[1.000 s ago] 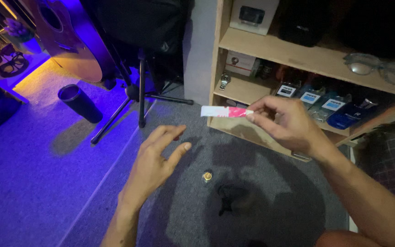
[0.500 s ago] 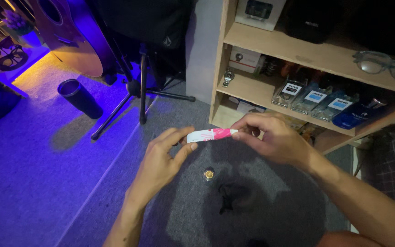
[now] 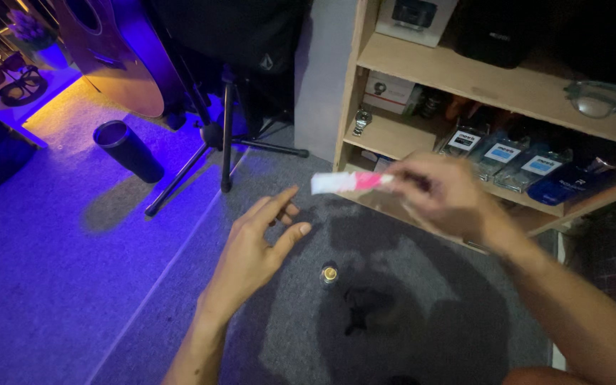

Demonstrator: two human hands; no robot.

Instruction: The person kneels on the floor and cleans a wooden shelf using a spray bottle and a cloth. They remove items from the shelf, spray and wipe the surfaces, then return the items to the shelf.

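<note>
**Sachet pinched in the right hand**

The right hand (image 3: 442,194), blurred, pinches what looks like a pink-and-white sachet (image 3: 348,182) by one end. The left hand (image 3: 259,247) hangs open just below it, apart. A small gold-topped object (image 3: 329,272) lies on the carpet (image 3: 73,285) between the hands.

Open carpet (image 3: 73,285) lies left of the left hand (image 3: 254,249) — a small cap (image 3: 329,272), the tripod legs (image 3: 201,160) and shelf unit (image 3: 422,135) crowd the rest.
</note>
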